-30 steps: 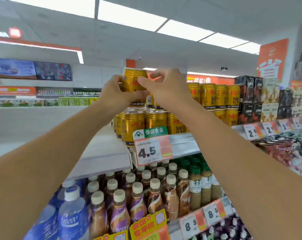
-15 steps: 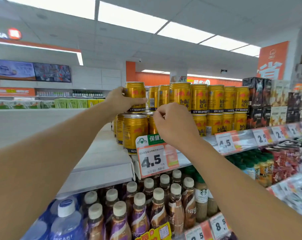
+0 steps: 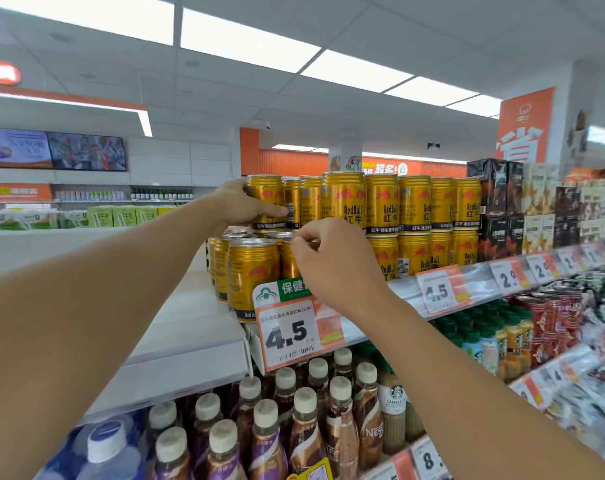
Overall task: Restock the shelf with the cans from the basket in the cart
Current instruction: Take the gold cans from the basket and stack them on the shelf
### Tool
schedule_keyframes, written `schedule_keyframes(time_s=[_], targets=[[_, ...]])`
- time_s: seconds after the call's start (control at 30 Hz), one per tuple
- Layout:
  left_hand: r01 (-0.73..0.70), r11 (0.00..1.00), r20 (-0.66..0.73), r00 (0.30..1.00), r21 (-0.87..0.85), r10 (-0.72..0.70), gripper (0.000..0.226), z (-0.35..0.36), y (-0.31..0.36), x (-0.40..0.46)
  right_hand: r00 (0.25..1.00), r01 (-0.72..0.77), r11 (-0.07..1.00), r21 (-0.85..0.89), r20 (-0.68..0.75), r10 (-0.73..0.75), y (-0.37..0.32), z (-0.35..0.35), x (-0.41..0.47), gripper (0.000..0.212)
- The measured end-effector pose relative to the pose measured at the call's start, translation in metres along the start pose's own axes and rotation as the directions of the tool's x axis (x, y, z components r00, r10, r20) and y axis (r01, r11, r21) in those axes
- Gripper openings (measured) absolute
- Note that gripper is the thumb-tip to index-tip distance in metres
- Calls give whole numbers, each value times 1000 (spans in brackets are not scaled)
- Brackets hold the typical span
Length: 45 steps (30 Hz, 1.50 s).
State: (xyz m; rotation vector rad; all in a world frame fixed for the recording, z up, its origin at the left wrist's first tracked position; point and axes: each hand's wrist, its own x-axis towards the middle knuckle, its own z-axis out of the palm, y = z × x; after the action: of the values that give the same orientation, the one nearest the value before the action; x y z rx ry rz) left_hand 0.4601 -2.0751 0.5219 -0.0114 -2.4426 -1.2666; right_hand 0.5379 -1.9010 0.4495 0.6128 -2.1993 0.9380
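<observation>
Left hand (image 3: 240, 206) grips upright can (image 3: 264, 200) on second tier, shelf's (image 3: 405, 289) left end. Right hand (image 3: 332, 261) pinches lower can's rim (image 3: 303, 241), directly below-right; can axis vertical.

Gold cans (image 3: 344, 202) read "RedBull"; price tag (image 3: 289, 332) apparently "4.5".
</observation>
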Motion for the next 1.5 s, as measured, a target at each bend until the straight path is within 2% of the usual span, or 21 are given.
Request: schedule_keyframes(time_s=[0.23,0.43,0.53,0.6,0.67,0.77,0.83,0.93,0.97,1.03,1.1,1.13,1.17,1.23,1.27,1.3,1.33,1.37,1.4,1.43,1.5], targets=[[-8,999,57,998,35,6,36,2,3,-5,999,-35,998,54,-13,35,0,1,-1,23],[8,996,80,997,93,-16,66,3,1,-1,999,-45,997,62,2,45,-3,-2,-2,21],[14,993,95,995,120,-26,65,0,-1,-5,999,-50,993,103,10,49,-2,-4,-3,20],[-26,993,15,1000,111,25,61,-3,1,-14,999,-50,990,130,-3,51,0,-6,-7,23],[-68,992,-137,987,105,82,70,-5,1,-31,997,-50,984,169,-41,58,4,-10,-18,26],[-174,965,-230,948,195,218,64,-1,-5,-73,993,-14,977,212,-115,39,13,-20,-46,26],[-267,930,-244,913,252,328,55,5,-11,-109,996,17,970,242,-88,5,19,-26,-70,31],[-469,831,-325,769,300,551,42,16,-15,-171,994,-11,963,270,-100,39,30,-29,-109,30],[-558,774,-309,711,299,631,37,22,-14,-194,990,-55,955,290,-112,91,34,-31,-125,28],[-729,646,-176,622,227,763,28,45,-16,-237,977,-137,933,333,-111,184,43,-34,-159,22],[-796,596,24,601,101,799,25,85,-36,-274,958,-232,901,367,-74,277,61,-35,-202,14],[-779,626,144,623,29,769,27,113,-52,-293,935,-315,869,382,-30,352,77,-30,-229,11],[-716,697,268,664,-41,698,28,146,-72,-313,894,-426,821,381,39,445,98,-24,-266,9],[-458,882,532,720,-117,444,27,213,-120,-357,706,-706,630,324,254,661,149,-14,-349,17],[-298,947,642,704,-121,304,25,245,-147,-378,561,-826,532,185,351,750,175,-9,-395,22],[-154,983,738,651,-99,176,23,279,-175,-404,410,-884,465,-42,405,817,193,-9,-442,19],[-44,997,808,584,-67,80,22,310,-199,-432,289,-873,399,-279,362,886,211,-10,-494,16],[2,1000,844,535,-29,24,21,331,-223,-453,249,-800,364,-476,289,924,219,-12,-533,13],[7,1000,869,495,14,-15,20,350,-246,-472,208,-763,321,-561,258,944,219,-14,-564,8],[-5,998,894,446,62,-53,19,369,-265,-495,142,-756,264,-599,243,959,222,-18,-600,13],[-30,985,909,391,172,-147,21,390,-298,-526,27,-788,171,-591,244,970,223,-18,-644,19]])
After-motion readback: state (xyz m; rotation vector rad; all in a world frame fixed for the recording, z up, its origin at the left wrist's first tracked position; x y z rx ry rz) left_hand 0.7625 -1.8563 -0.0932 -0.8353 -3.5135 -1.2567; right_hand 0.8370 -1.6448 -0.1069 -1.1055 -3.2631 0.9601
